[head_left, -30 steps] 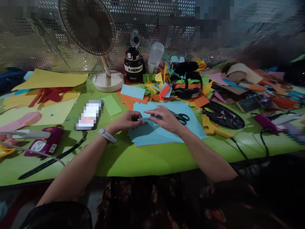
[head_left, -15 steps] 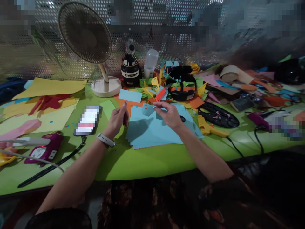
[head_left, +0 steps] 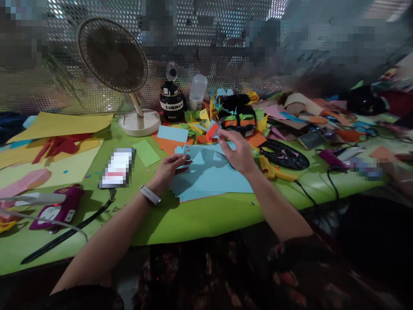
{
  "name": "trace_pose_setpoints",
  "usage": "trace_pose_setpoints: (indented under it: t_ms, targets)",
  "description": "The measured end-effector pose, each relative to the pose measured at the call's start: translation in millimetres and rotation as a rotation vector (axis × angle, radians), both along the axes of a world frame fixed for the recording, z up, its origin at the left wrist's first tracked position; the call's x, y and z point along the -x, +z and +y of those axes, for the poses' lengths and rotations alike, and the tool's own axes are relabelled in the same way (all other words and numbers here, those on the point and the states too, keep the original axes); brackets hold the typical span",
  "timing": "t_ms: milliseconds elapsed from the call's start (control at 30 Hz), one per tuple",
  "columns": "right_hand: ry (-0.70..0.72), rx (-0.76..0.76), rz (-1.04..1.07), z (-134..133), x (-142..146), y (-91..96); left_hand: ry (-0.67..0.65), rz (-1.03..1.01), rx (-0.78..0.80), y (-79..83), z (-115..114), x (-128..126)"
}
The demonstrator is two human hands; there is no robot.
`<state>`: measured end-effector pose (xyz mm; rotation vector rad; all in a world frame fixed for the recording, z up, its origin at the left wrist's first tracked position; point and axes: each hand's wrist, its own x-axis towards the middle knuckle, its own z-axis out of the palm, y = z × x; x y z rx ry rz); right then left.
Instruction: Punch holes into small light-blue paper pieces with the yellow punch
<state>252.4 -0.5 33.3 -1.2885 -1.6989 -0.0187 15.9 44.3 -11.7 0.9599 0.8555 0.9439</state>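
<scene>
A small light-blue paper piece with orange dots is pinched at its lower edge by my left hand, which wears a pale wristband. It blends into the stack of blue paper sheets below. Above the right part of this stack is my right hand, thumb and forefinger apart, with nothing visible between them. Its fingertips are close to a folded red-orange paper piece in the scrap pile. A yellow glue gun lies to the right of my right hand.
A phone, a purple device and a black strap lie on the left. Behind stand a fan, a black bottle and a clear cup. Paper scraps and a black slotted object spread to the right.
The dotted blue piece has passed from my right hand to my left. My left hand has moved right over the stack's edge; my right hand's fingers have parted. The view has shifted slightly.
</scene>
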Motion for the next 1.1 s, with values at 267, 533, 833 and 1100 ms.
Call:
trace_pose_setpoints:
  t_ms: [267,533,833,1100]
  targets:
    - [-0.349,0.531,-0.723,-93.0,-126.9,-11.0,0.027,-0.023,0.014,-7.1,3.6,-3.8]
    - [-0.478,0.705,-0.850,-104.6,-150.4,-45.8,0.044,-0.048,0.011,-4.6,2.2,-4.2]
    - [-0.637,0.337,-0.498,-104.2,-145.0,-55.4,0.029,-0.051,-0.001,-9.8,5.0,-3.3]
    - [-0.251,0.348,0.438,-58.3,-94.9,-34.1,0.045,-0.083,-0.005,-9.4,2.6,-3.6]
